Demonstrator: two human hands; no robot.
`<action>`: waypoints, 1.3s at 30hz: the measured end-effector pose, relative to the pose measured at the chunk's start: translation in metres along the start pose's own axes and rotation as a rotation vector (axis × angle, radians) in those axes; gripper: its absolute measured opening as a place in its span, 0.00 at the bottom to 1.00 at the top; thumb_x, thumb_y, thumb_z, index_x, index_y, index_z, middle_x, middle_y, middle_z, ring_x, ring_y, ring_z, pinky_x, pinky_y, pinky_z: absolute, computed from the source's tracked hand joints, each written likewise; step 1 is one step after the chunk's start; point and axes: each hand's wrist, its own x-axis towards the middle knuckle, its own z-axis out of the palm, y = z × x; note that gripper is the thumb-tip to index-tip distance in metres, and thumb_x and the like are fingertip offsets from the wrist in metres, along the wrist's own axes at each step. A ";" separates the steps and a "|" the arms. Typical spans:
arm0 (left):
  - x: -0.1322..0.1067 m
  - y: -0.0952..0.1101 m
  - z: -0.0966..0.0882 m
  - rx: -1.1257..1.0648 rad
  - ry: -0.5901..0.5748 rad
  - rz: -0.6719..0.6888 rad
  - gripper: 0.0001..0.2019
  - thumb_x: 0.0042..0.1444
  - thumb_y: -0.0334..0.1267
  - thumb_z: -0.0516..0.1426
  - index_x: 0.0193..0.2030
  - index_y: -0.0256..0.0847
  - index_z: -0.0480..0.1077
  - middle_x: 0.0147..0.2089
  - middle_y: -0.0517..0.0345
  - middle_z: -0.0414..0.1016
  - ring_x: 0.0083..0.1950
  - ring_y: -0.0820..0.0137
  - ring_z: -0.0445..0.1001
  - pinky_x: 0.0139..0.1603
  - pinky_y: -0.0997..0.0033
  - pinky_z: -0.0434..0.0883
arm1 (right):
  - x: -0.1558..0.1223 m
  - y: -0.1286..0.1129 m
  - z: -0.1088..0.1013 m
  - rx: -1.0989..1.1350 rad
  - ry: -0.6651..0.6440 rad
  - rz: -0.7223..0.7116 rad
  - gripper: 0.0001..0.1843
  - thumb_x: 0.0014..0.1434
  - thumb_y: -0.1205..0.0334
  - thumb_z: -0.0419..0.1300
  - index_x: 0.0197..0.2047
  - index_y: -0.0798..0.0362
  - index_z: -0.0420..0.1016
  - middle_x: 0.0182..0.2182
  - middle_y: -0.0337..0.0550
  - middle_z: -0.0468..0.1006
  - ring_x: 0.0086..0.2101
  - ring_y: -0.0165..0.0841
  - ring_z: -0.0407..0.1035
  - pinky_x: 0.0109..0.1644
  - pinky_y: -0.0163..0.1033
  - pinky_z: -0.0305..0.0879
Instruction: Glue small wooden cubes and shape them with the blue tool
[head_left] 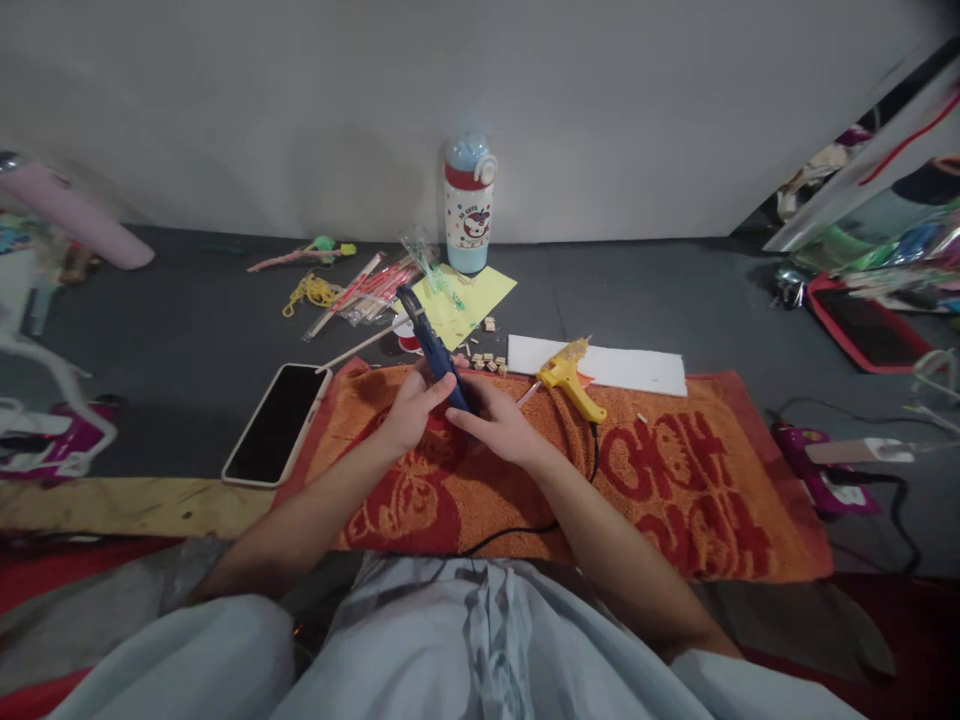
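My left hand [411, 402] and my right hand [493, 418] are both closed around the lower part of a dark blue phone [429, 342]. It is held edge-on and tilted, its top leaning away to the left, above an orange and red towel [510, 500]. The thumbs rest along its near side, and its screen is hidden from me. Just right of my right hand lies a yellow hot glue gun [574, 380], its nozzle end on a white strip of board [645, 368]. Small wooden pieces [489, 362] lie beyond my hands.
A drinking bottle [470, 210] stands on yellow paper [499, 290] at the back. Left of it are packaged sticks [375, 290] and yellow cord [311, 292]. Another phone [276, 425] lies at left. A black cable [517, 530] crosses the towel. Purple devices [821, 470] sit at both sides.
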 end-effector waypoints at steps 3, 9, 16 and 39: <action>0.000 0.001 0.001 0.041 0.010 0.007 0.26 0.45 0.56 0.64 0.44 0.39 0.71 0.49 0.49 0.76 0.56 0.59 0.71 0.58 0.59 0.66 | -0.001 0.000 0.001 0.009 -0.005 0.001 0.29 0.56 0.48 0.60 0.56 0.56 0.67 0.53 0.53 0.74 0.52 0.44 0.69 0.59 0.52 0.63; 0.000 0.008 -0.003 0.381 -0.005 0.127 0.24 0.55 0.60 0.54 0.45 0.40 0.68 0.48 0.49 0.74 0.52 0.62 0.71 0.55 0.59 0.67 | -0.003 0.001 0.000 0.000 0.018 0.002 0.29 0.58 0.47 0.58 0.58 0.55 0.65 0.52 0.52 0.74 0.50 0.42 0.68 0.57 0.50 0.63; 0.005 0.032 -0.029 1.152 0.386 0.610 0.12 0.61 0.45 0.51 0.45 0.39 0.66 0.46 0.44 0.71 0.52 0.58 0.68 0.57 0.54 0.63 | -0.001 0.001 -0.007 -0.142 0.094 0.047 0.29 0.58 0.46 0.57 0.56 0.55 0.66 0.49 0.51 0.75 0.49 0.44 0.68 0.56 0.51 0.61; 0.012 0.035 -0.039 1.216 0.338 0.423 0.11 0.60 0.36 0.48 0.35 0.40 0.72 0.32 0.54 0.75 0.35 0.68 0.71 0.38 0.71 0.63 | -0.006 -0.012 -0.014 -0.364 0.061 -0.019 0.36 0.54 0.42 0.59 0.57 0.60 0.61 0.50 0.61 0.70 0.50 0.51 0.66 0.55 0.56 0.61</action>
